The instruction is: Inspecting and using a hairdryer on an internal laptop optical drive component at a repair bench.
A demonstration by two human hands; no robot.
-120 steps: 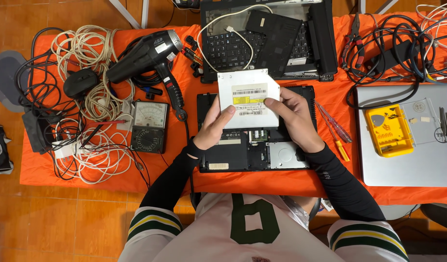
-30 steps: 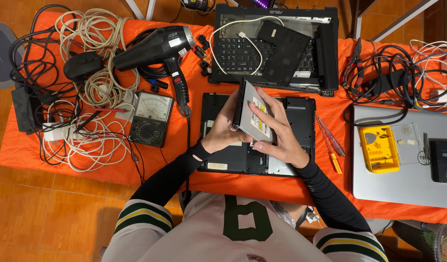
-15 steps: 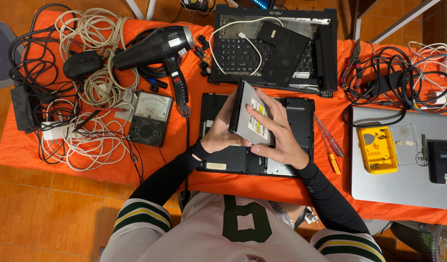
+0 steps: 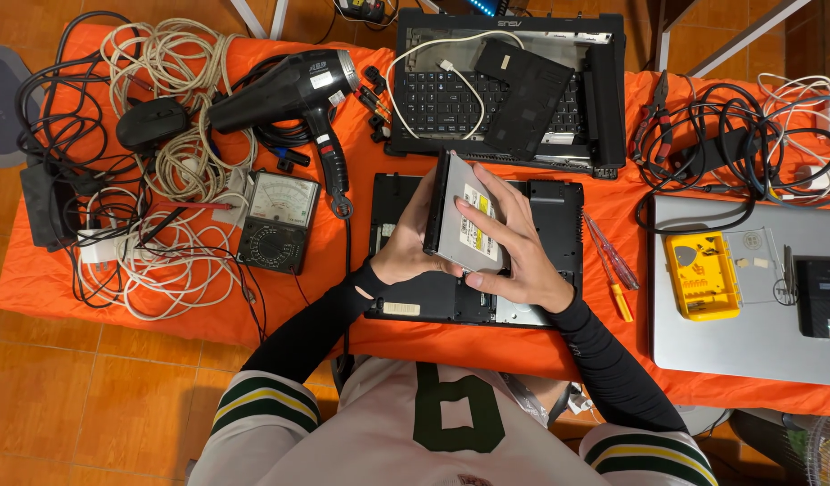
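An optical drive point(image 4: 464, 225) is held tilted on edge between both hands, above the opened laptop base point(image 4: 559, 225). The left hand point(image 4: 410, 247) is closed around its dark front edge; the right hand point(image 4: 509, 247) is spread flat against its labelled face, thumb underneath. A slip seems possible, since the drive is pinched only at its edges; it would drop onto the exposed base directly beneath the hands. Screwdrivers point(image 4: 613, 270) lie just right of the right hand, and a multimeter point(image 4: 275, 220) lies left of the left hand.
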